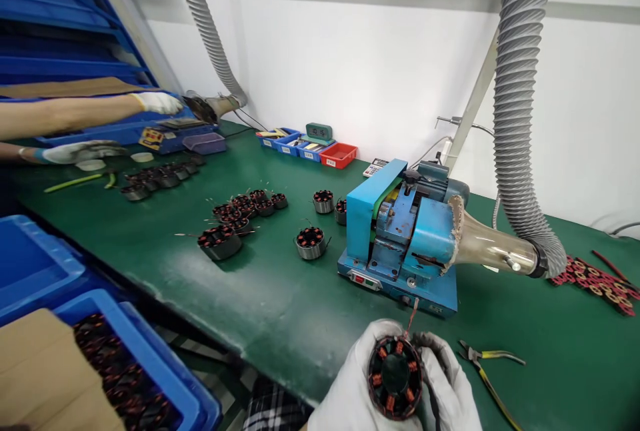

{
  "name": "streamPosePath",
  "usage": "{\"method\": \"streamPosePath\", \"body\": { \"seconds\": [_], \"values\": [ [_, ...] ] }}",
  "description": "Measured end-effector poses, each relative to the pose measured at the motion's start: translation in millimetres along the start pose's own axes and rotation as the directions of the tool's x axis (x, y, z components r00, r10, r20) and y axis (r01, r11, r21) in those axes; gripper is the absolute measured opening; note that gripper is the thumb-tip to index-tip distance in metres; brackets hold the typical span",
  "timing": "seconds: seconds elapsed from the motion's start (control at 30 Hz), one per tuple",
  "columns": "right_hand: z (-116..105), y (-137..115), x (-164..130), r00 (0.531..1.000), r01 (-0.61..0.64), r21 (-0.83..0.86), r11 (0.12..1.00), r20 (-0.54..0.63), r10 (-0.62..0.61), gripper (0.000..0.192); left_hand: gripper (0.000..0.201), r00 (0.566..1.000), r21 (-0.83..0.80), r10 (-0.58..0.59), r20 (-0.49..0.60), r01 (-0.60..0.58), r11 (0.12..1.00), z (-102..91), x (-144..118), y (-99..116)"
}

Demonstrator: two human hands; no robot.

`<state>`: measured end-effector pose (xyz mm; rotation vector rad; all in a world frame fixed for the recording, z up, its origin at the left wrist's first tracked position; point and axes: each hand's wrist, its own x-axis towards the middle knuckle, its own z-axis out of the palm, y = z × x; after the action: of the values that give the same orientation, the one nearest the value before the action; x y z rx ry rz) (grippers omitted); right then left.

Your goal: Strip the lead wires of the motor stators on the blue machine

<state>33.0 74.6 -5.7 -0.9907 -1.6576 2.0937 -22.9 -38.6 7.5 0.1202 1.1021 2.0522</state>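
Both hands (350,384) grip stator (395,378), axis camera-facing.

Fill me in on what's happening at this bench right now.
A person in white gloves holds a wound motor stator in both hands, left hand and right hand, just in front of a blue bench machine. More stators sit on the green table, with pliers to the right. At far left, a co-worker's gloved hands reach over another row of stators.

The small green clock (319,130) by the wall shows digits that look like 10:15; nothing else reads.
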Motion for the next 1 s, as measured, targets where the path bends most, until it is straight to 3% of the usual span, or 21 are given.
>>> {"method": "streamPosePath", "body": {
  "seconds": [0.03,0.1,0.17,0.2,0.3,0.4,0.5,0.6,0.7,0.73,0.77,0.8,0.87,0.93,1.0],
  "values": [
    [-3,4,1,0.998,-0.021,0.002,1.0,0.065,0.02,0.044,0.033,0.999,0.057,0.022,-0.039,-0.02,0.998,-4.3,1,-3],
    [-7,8,5,0.967,-0.09,0.054,0.994,0.245,0.074,0.044,0.057,0.984,0.246,0.141,-0.112,-0.11,0.963,-16.4,7,-12],
    [-7,8,12,0.912,-0.19,0.086,0.978,0.383,0.143,0.044,0.082,0.946,0.476,0.297,-0.131,-0.203,0.856,-30.3,14,-27],
    [-6,5,16,0.891,-0.238,0.085,0.968,0.417,0.182,0.043,0.085,0.921,0.592,0.366,-0.133,-0.222,0.775,-37.1,16,-35],
    [-7,-7,27,0.893,-0.298,0.142,0.944,0.39,0.223,0.035,0.082,0.866,0.776,0.456,-0.203,-0.141,0.614,-53.6,16,-56],
    [-10,-11,35,0.944,-0.211,0.138,0.968,0.286,0.165,0.038,0.093,0.854,0.845,0.451,-0.26,-0.025,0.534,-66.4,4,-65],
    [-10,4,37,0.924,-0.198,-0.101,0.975,0.314,0.22,0.053,0.115,0.925,0.933,0.363,-0.115,-0.024,0.358,-79.0,-7,-52],
    [-7,19,34,0.843,-0.258,-0.242,0.935,0.416,0.34,0.067,0.105,0.969,0.967,0.192,0.156,-0.19,0.172,-86.4,-1,-24],
    [-8,4,32,0.744,-0.389,-0.133,0.912,0.538,0.396,0.065,0.076,0.908,0.891,0.117,0.402,-0.418,0.177,-81.0,13,-1],
    [-10,-7,33,0.746,-0.416,-0.029,0.909,0.561,0.36,0.06,0.067,0.894,0.873,0.119,0.432,-0.448,0.193,-77.2,17,4],
    [-14,-19,35,0.776,-0.416,0.093,0.905,0.554,0.3,0.055,0.06,0.889,0.865,0.129,0.439,-0.457,0.206,-73.5,19,8],
    [-18,-30,37,0.843,-0.365,0.232,0.902,0.494,0.213,0.049,0.057,0.89,0.864,0.141,0.433,-0.454,0.215,-70.3,20,10],
    [-26,-41,41,0.953,-0.178,0.382,0.907,0.297,0.062,0.039,0.057,0.895,0.867,0.153,0.419,-0.444,0.225,-66.8,19,12],
    [-31,-33,42,0.975,-0.073,0.28,0.957,0.224,0.009,0.036,0.059,0.9,0.865,0.158,0.407,-0.435,0.248,-66.5,16,10],
    [-28,-10,38,0.934,-0.11,0.057,0.992,0.346,0.084,0.039,0.058,0.916,0.852,0.155,0.371,-0.402,0.334,-65.9,14,3]
  ]
}}
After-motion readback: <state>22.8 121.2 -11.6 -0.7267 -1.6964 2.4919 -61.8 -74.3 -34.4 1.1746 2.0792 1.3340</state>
